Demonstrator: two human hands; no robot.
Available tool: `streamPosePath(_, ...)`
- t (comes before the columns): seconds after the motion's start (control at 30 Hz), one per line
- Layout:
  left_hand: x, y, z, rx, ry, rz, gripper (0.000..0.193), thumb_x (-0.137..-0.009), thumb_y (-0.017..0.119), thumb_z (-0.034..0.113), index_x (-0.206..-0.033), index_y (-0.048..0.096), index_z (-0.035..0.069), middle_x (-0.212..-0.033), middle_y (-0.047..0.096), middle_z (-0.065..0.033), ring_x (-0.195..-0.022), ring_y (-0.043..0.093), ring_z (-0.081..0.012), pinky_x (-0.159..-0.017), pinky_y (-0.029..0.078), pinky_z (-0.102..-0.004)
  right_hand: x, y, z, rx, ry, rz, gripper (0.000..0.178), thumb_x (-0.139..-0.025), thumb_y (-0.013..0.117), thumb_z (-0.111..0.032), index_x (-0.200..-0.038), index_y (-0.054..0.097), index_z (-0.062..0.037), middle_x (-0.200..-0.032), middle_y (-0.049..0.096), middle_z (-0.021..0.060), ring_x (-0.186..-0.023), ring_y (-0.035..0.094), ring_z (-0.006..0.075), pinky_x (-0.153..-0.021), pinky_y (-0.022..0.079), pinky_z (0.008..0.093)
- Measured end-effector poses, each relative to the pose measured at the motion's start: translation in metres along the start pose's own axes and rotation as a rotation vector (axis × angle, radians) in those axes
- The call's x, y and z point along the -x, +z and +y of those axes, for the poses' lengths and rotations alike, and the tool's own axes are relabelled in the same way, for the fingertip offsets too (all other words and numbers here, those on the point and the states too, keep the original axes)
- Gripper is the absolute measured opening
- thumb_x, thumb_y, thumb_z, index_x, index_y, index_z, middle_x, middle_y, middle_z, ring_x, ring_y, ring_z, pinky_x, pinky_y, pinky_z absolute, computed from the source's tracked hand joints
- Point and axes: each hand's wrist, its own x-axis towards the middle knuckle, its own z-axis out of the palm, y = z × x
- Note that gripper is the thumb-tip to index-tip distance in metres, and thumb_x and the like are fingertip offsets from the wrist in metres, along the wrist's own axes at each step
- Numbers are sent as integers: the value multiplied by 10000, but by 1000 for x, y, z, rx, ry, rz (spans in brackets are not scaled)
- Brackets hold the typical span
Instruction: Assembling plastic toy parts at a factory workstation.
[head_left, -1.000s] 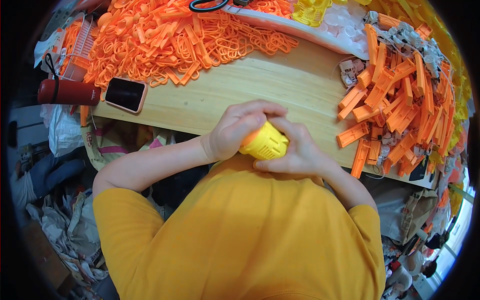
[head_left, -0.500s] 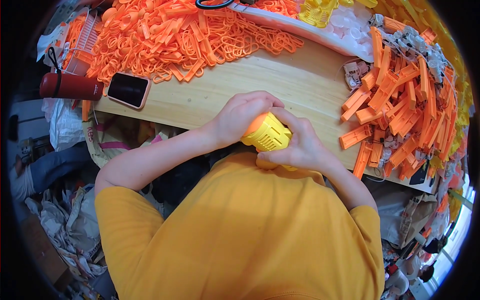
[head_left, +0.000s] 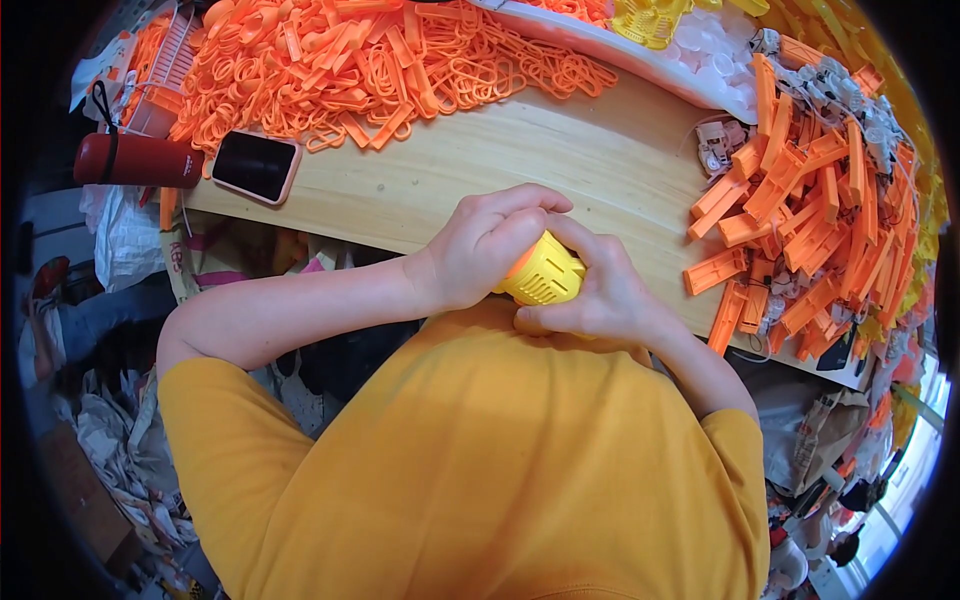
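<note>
A yellow plastic slotted housing [head_left: 548,276] with an orange part at its left side is held between my hands, close to my shirt at the table's near edge. My left hand [head_left: 490,245] wraps over its left end, fingers curled, hiding most of the orange part. On the other side my right hand [head_left: 608,285] grips the yellow body, with the thumb below and the fingers over the top. The underside of the housing is out of sight.
A heap of orange plastic loops and clips [head_left: 350,60] covers the back left of the wooden table [head_left: 440,165]. Orange casings with wires [head_left: 800,220] pile up at the right. A phone [head_left: 256,167] and a red bottle [head_left: 140,160] lie left; a white tray [head_left: 690,85] holds translucent caps.
My left hand has closed further over the orange end, and its elbow has swung outward to the left. The housing has turned slightly, so less of it shows.
</note>
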Motion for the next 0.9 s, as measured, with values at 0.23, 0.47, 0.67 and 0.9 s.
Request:
streamPosePath(0.23,1,-8,-17,50,205,-148,495,-926,400,286,-1267,534,-47,-1196,601,-158,-1117,568,-216,-982,439,-346,-4,-3,6,36,-40,-83,689,-609,854,-202,-1201,567,3,-985,670,119,-908,648,211,-822,506,329)
streamPosePath(0.47,2,-2,-16,124,217,-152,546,-902,437,334,-1299,516,-33,-1219,591,-165,-1134,563,-223,-994,431,-349,-4,0,16,64,-165,-62,634,-617,862,-194,-1147,579,6,-1000,659,141,-905,646,229,-813,508,339)
streamPosePath(0.67,6,9,-24,283,160,-178,546,-894,447,308,-1327,487,-23,-1239,572,-151,-1150,544,-212,-1001,423,-346,4,7,18,108,-207,-26,626,-627,857,-176,-1155,568,0,-997,655,147,-909,651,245,-804,512,347)
streamPosePath(0.9,-34,-6,-15,262,164,-86,542,-949,450,363,-1326,473,-26,-1262,552,-154,-1156,535,-210,-996,418,-343,-14,-11,6,78,-134,87,663,-678,814,-172,-1241,513,8,-1031,649,120,-943,658,221,-831,534,351)
